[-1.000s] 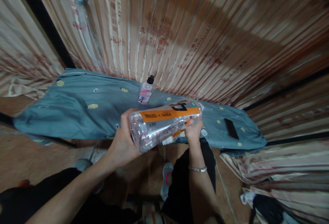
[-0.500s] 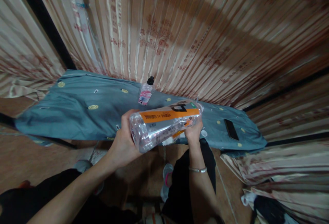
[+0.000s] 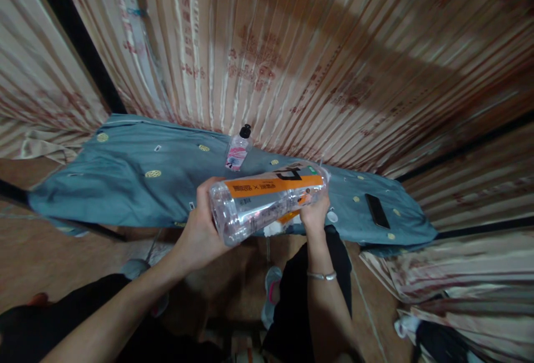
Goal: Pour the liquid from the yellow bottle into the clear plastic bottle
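Observation:
A large clear plastic bottle [image 3: 267, 196] with an orange and silver label lies nearly sideways in the air between my hands, its base to the left. My left hand [image 3: 204, 227] grips the base end, the thumb around the far side. Near the neck at the right, my right hand [image 3: 315, 213] is closed around the bottle, partly hidden behind it. Beyond the bottle, a small pump bottle [image 3: 237, 154] with a black top and pink label is on the blue cloth. Something white and orange [image 3: 275, 228] shows below the large bottle, mostly hidden by it.
The narrow surface is covered by a blue patterned cloth [image 3: 129, 196]. A black phone [image 3: 377, 210] lies on its right part, and a small white round thing [image 3: 332, 216] sits nearer my right hand. Pleated curtains [image 3: 258, 46] hang behind. Dark poles [image 3: 79, 35] stand at the sides.
Both hands keep the same hold on the large bottle, which is almost still. The whole view has shifted very slightly.

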The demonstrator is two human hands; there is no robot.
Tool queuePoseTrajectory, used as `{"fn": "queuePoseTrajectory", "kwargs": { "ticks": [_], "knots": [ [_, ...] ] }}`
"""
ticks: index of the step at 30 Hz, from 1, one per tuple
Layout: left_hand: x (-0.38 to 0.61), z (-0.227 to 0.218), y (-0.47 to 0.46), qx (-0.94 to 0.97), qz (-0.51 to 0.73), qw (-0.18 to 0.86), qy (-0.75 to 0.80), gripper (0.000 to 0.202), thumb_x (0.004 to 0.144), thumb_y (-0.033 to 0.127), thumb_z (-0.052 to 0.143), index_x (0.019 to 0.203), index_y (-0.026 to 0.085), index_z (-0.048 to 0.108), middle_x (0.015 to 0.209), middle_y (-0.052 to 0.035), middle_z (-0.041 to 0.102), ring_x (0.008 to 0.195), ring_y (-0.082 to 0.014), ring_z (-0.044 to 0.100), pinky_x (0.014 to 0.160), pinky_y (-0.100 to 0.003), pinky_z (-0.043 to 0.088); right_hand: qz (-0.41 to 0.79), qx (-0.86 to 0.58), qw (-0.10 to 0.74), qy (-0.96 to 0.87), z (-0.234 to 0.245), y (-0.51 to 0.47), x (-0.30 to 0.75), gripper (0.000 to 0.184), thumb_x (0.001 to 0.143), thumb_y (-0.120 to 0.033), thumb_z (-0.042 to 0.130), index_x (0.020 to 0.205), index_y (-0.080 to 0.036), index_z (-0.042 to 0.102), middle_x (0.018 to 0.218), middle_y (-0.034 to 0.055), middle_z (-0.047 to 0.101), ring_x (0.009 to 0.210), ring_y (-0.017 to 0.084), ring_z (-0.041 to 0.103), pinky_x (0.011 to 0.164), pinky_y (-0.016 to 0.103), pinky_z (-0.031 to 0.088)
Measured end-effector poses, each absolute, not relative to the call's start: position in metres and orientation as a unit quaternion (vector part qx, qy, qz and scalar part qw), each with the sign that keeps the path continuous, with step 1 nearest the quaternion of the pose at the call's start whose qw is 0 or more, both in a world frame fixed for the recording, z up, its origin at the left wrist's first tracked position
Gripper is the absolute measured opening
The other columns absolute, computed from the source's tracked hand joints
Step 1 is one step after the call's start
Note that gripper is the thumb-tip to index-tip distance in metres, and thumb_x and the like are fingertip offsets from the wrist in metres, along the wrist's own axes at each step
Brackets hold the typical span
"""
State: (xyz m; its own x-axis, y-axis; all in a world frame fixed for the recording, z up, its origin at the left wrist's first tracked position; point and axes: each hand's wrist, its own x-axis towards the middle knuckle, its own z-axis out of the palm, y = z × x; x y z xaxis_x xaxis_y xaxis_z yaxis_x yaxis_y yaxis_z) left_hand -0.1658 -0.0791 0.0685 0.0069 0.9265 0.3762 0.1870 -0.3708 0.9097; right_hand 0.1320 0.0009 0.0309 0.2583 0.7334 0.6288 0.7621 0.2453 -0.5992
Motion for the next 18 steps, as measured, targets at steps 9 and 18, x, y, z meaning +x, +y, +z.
{"fn": "queuePoseTrajectory", "kwargs": {
  "ticks": [9, 18],
  "knots": [
    [-0.1677, 0.0692, -0.0768, 0.634, 0.542, 0.326, 0.445, 0.094, 0.074, 0.047, 0.092, 0.147, 0.032, 0.037, 0.117, -0.0077, 0.085, 0.094, -0.0359, 0.09, 0.075, -0.048, 0.074, -0.005, -0.62, 0.51, -0.596, 0.0398, 0.0002, 0.1266, 0.056, 0.094, -0.056, 0.058, 0.133, -0.017, 0.068, 0.118, 0.0209, 0.083, 0.107, 0.04, 0.082, 0.1, 0.058, 0.066],
    [-0.1631, 0.0681, -0.0753, 0.645, 0.555, 0.302, 0.43, 0.091, 0.075, 0.035, 0.091, 0.147, 0.03, 0.035, 0.117, -0.0066, 0.084, 0.094, -0.0311, 0.09, 0.078, -0.044, 0.074, -0.016, -0.623, 0.505, -0.597, 0.036, 0.0044, 0.1306, 0.05, 0.098, -0.056, 0.053, 0.127, -0.018, 0.069, 0.118, 0.0209, 0.082, 0.109, 0.041, 0.08, 0.099, 0.057, 0.064]
  ]
}}
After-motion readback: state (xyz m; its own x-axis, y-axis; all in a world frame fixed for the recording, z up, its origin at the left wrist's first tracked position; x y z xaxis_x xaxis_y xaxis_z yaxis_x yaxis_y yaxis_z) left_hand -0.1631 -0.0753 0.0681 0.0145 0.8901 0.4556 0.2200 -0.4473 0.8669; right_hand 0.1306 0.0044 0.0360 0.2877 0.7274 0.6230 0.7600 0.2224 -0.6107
